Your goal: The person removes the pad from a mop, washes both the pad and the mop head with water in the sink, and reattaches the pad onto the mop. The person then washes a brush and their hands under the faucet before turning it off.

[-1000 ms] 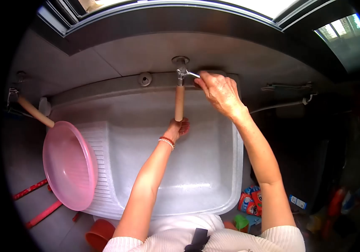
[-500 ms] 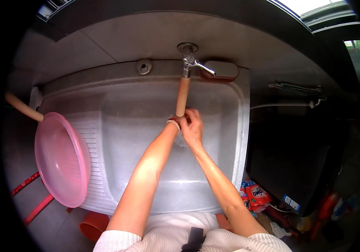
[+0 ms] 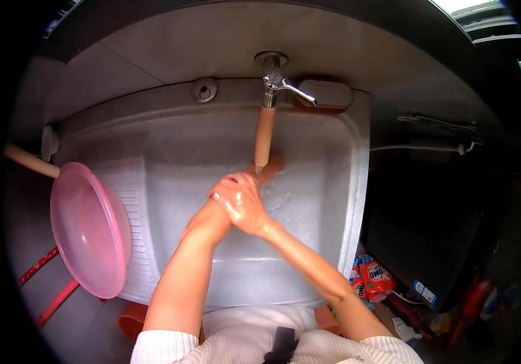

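Note:
My right hand (image 3: 240,203) is wet and wrapped round my left forearm near the wrist, over the sink (image 3: 254,279). My left hand (image 3: 272,165) reaches beyond it, under the end of the beige hose (image 3: 264,136) fitted to the tap (image 3: 272,80). Water runs from the hose and splashes on the basin floor. The fingers of my left hand are blurred and partly hidden behind the hose, so their shape is unclear. A beaded bracelet (image 3: 234,179) shows in part at the right hand's fingers.
A pink basin (image 3: 90,230) leans on the ribbed left side of the sink. A soap-dish-like box (image 3: 327,95) sits behind the tap on the right. Red detergent bags (image 3: 374,279) lie beside a dark cabinet (image 3: 424,242). An orange bucket (image 3: 132,320) stands below.
My right hand has moved down and left, from by the left wrist at the hose end to a wrap round the left forearm. Water splashes now show in the sink.

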{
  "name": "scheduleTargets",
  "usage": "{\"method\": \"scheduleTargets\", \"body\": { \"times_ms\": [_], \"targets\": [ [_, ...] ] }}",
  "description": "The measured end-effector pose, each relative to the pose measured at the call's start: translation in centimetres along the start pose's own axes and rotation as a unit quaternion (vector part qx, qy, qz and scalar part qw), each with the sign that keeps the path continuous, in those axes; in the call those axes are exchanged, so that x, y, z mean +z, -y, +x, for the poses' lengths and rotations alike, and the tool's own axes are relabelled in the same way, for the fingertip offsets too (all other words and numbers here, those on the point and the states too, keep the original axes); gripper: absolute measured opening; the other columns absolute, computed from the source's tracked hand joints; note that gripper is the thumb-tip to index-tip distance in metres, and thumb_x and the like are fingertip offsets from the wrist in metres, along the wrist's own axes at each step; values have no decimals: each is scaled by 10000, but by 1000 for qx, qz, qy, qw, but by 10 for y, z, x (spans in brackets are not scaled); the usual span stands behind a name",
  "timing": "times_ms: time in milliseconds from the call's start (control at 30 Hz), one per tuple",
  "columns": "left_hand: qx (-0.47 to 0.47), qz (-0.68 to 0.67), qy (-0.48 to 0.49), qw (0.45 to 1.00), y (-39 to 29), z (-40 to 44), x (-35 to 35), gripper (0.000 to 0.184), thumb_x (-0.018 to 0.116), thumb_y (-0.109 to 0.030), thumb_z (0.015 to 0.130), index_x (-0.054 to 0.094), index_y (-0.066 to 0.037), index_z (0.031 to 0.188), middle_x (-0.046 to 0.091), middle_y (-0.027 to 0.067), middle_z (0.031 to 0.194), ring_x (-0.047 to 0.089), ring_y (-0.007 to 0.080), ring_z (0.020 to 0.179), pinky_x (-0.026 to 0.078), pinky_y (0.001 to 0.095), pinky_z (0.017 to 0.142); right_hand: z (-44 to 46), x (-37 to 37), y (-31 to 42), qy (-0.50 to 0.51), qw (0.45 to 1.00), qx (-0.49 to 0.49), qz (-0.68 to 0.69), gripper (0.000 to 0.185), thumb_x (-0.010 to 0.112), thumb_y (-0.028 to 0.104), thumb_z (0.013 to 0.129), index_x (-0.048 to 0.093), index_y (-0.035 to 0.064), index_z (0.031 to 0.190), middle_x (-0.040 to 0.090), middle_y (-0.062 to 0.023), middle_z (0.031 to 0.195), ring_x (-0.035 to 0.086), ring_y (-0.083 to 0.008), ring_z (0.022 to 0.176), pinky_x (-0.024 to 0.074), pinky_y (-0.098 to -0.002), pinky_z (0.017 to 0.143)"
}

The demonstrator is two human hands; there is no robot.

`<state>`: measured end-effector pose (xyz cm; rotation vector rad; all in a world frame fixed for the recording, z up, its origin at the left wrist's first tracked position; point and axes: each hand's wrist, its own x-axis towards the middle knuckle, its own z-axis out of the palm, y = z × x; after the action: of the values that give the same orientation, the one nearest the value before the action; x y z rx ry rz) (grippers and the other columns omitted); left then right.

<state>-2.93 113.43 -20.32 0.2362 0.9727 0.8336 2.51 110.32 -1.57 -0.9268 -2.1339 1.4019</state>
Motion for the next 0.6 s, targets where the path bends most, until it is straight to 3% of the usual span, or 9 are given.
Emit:
{"method": "scheduleTargets", "body": {
  "times_ms": [133,233,333,400,467,533,600],
  "targets": [
    [44,-33,45,997,5,12,-11,182,538,-242,823,513,-63,799,546,67,780,522,175,670,460,299,587,-8,7,-20,-136,988,-68,-10,224,465,226,824,630,83,871,604,-82,925,478,-295,995,296,-437,938],
    [101,-105,76,986,23,32,-20,182,535,-243,827,511,-65,803,549,71,794,525,177,682,465,304,594,0,-5,-70,-82,992,31,-90,291,432,234,854,582,36,1005,598,-133,987,487,-328,1013,348,-413,911],
    [122,-245,88,958,35,19,-1,213,520,-277,844,506,-67,868,556,77,872,544,196,743,489,335,626,13,-10,-127,-55,987,102,-108,278,437,262,843,585,51,946,600,-139,955,525,-340,937,385,-421,868],
    [20,-441,10,897,-1,-23,39,340,562,-357,825,506,-50,958,554,76,907,555,243,803,504,356,638,19,-7,-147,-35,981,148,-119,274,440,281,837,587,61,907,601,-143,934,551,-347,886,410,-427,840],
    [28,-350,-106,930,-19,-59,69,367,532,-346,848,469,-53,1060,534,73,986,558,255,833,513,390,651,20,-2,-125,-70,951,229,-195,270,438,269,840,578,57,932,597,-161,942,557,-361,879,425,-425,807],
    [30,-220,-226,949,-17,-81,101,468,519,-327,861,376,-65,1221,508,88,1077,562,256,858,521,414,640,15,-3,-121,-61,949,267,-153,268,438,263,842,571,57,948,594,-167,949,558,-361,881,428,-424,800],
    [91,-144,-256,952,-5,-98,128,573,560,-240,841,247,-69,1290,477,114,1090,551,219,805,514,354,663,6,-1,-122,-52,956,281,-67,267,438,258,844,565,56,965,591,-174,955,559,-362,882,431,-422,794]
  ]
}}
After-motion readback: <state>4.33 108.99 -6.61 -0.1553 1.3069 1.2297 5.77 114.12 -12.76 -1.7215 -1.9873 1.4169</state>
